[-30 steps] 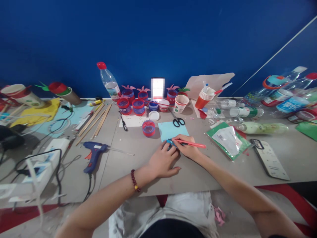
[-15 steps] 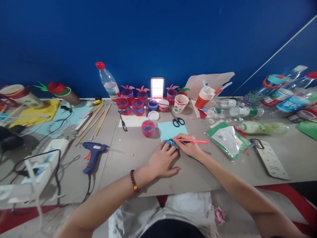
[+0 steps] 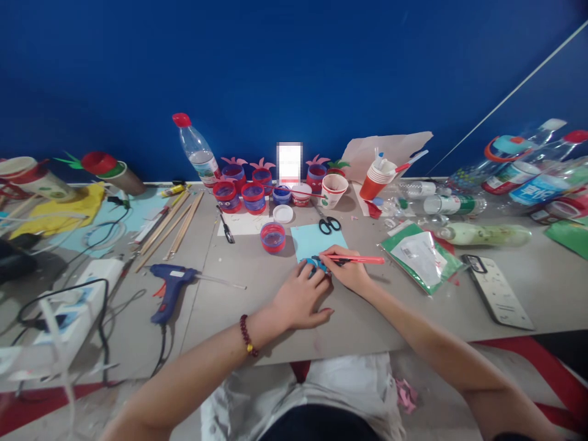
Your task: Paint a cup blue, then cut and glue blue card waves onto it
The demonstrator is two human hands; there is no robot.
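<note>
My left hand [image 3: 303, 297] lies flat with its fingers spread, its fingertips on a small blue piece [image 3: 315, 263] at the lower edge of a light blue sheet [image 3: 309, 240]. Just right of it, my right hand [image 3: 346, 269] is closed round a red pen [image 3: 367, 260], whose tip end is by the blue piece. Black-handled scissors [image 3: 329, 225] lie above the sheet. A red and purple ring-shaped cup [image 3: 272, 237] stands to the left of the sheet, near a white lid [image 3: 283, 214].
A blue glue gun [image 3: 172, 291], wooden sticks [image 3: 184, 226] and a power strip [image 3: 76, 306] lie at the left. Decorated cups [image 3: 227, 196] line the back. At the right are a green packet [image 3: 420, 257], a phone [image 3: 497, 293] and several plastic bottles [image 3: 454, 204].
The view has shifted slightly, so the table objects appear a little further left. Both hands have hardly moved; the pen is still in my right hand.
</note>
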